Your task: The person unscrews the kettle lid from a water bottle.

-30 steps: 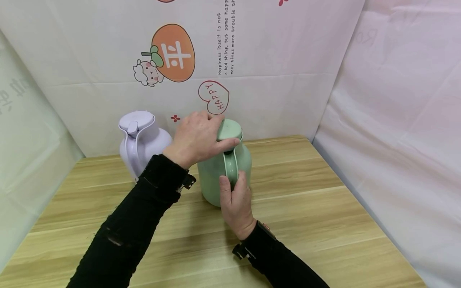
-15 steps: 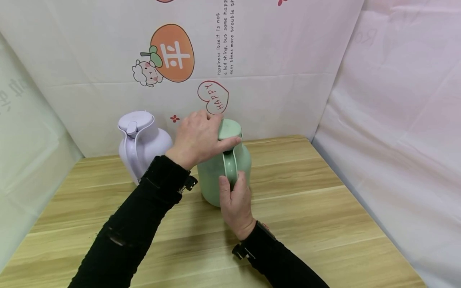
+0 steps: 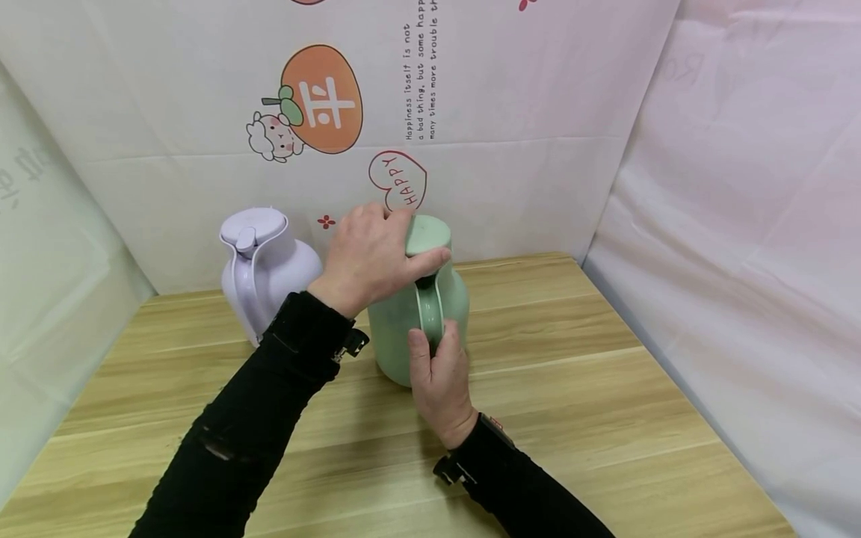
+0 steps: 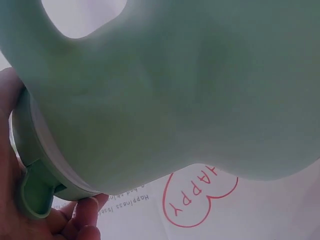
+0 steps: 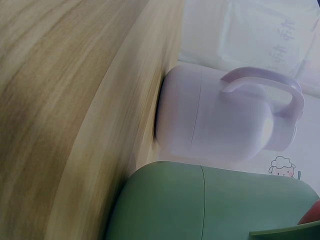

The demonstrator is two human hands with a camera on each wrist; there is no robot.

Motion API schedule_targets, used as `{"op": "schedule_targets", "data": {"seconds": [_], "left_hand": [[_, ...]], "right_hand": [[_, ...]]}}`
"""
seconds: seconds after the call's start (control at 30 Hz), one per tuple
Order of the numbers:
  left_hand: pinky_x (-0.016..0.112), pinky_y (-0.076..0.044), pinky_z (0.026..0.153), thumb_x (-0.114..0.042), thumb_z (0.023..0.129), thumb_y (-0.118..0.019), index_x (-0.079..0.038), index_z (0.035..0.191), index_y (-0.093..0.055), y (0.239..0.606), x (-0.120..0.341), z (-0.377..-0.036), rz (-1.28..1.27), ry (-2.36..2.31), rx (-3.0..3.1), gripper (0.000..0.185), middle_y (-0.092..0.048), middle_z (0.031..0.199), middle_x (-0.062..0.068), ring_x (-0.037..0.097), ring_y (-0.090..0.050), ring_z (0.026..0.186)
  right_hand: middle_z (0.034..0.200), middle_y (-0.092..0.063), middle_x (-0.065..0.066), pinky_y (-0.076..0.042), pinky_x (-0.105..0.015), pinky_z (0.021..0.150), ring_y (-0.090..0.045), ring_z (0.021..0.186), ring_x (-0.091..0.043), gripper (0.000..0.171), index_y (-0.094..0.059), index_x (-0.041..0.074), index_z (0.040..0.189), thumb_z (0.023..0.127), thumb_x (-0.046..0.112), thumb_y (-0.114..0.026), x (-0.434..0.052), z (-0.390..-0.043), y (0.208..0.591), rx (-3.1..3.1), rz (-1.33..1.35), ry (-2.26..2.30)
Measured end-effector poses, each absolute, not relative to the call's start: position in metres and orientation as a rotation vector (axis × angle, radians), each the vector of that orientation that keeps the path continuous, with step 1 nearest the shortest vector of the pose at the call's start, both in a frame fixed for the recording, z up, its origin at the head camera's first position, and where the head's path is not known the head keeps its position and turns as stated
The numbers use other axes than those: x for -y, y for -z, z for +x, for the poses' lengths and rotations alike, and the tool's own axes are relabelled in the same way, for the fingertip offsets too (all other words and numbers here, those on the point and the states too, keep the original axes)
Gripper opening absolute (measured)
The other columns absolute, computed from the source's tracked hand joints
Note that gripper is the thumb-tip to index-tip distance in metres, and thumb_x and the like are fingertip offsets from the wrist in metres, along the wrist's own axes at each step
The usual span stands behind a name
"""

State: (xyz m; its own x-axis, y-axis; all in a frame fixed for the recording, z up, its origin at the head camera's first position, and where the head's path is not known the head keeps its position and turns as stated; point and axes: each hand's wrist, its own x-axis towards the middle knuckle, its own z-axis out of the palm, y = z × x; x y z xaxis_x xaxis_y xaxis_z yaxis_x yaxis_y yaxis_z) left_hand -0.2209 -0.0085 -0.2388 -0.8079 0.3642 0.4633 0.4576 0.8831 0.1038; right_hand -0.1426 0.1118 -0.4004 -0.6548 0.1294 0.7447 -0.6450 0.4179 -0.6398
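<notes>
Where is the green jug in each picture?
Head view: the green jug stands mid-table, the left hand on its lid, the right hand round its handle.
Left wrist view: it fills most of the picture, seen close up, lid at lower left.
Right wrist view: only its body shows, along the bottom edge.
Shared landmark: the lilac jug beside it, in the head and right wrist views; the red HAPPY heart, in the head and left wrist views.

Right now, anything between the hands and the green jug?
Nothing visible. The left hand grips the lid of the green jug, and the right hand holds its handle. The lilac jug stands apart, to the left.
</notes>
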Motion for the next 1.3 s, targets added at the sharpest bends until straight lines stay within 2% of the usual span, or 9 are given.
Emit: {"op": "schedule_targets", "data": {"seconds": [0.3,0.53,0.73,0.97,1.17,1.3], "left_hand": [[0.045,-0.046,0.077,-0.079,0.088,-0.053,-0.016,0.142,-0.062,0.237,0.013,-0.223,-0.544,0.473,2.564,0.084,-0.062,0.106,0.012,0.028,-0.057,0.1],[0.044,-0.046,0.076,-0.077,0.092,-0.05,-0.014,0.146,-0.06,0.236,0.021,-0.223,-0.535,0.721,2.508,0.084,-0.067,0.116,0.013,0.027,-0.058,0.101],[0.045,-0.047,0.082,-0.074,0.094,-0.046,-0.013,0.144,-0.061,0.238,0.029,-0.223,-0.53,0.95,2.437,0.081,-0.07,0.123,0.009,0.025,-0.061,0.105],[0.045,-0.05,0.092,-0.069,0.099,-0.042,-0.016,0.147,-0.057,0.244,0.038,-0.218,-0.531,1.255,2.365,0.073,-0.068,0.13,0.007,0.021,-0.063,0.111],[0.043,-0.047,0.094,-0.067,0.102,-0.039,-0.016,0.147,-0.055,0.251,0.044,-0.216,-0.474,1.511,2.309,0.07,-0.066,0.122,0.007,0.021,-0.061,0.106],[0.039,-0.044,0.087,-0.063,0.105,-0.036,-0.01,0.138,-0.056,0.257,0.047,-0.216,-0.492,1.653,2.234,0.065,-0.06,0.11,0.009,0.023,-0.055,0.096]], "right_hand": [[0.08,-0.05,-0.005,-0.047,-0.029,0.061,-0.053,0.07,-0.016,0.03,-0.049,-0.001,0.115,0.111,0.029,-0.05,-0.112,-0.143,0.401,1.917,0.445,-1.308],[0.084,-0.057,-0.008,-0.051,-0.03,0.063,-0.059,0.073,-0.018,0.026,-0.049,-0.001,0.115,0.111,0.025,-0.05,-0.111,-0.143,0.4,1.908,0.456,-1.321],[0.086,-0.059,-0.01,-0.053,-0.033,0.065,-0.062,0.076,-0.02,0.026,-0.049,-0.001,0.115,0.11,0.025,-0.051,-0.111,-0.143,0.4,1.917,0.443,-1.322],[0.095,-0.064,-0.013,-0.055,-0.037,0.071,-0.066,0.085,-0.023,0.027,-0.05,-0.001,0.116,0.11,0.025,-0.051,-0.111,-0.143,0.4,1.923,0.432,-1.334],[0.101,-0.067,-0.017,-0.058,-0.04,0.074,-0.069,0.09,-0.025,0.031,-0.05,-0.002,0.117,0.111,0.028,-0.05,-0.11,-0.144,0.4,1.909,0.441,-1.326],[0.103,-0.069,-0.018,-0.058,-0.042,0.075,-0.07,0.092,-0.025,0.033,-0.05,-0.002,0.118,0.111,0.03,-0.05,-0.11,-0.144,0.4,1.906,0.435,-1.318]]}}
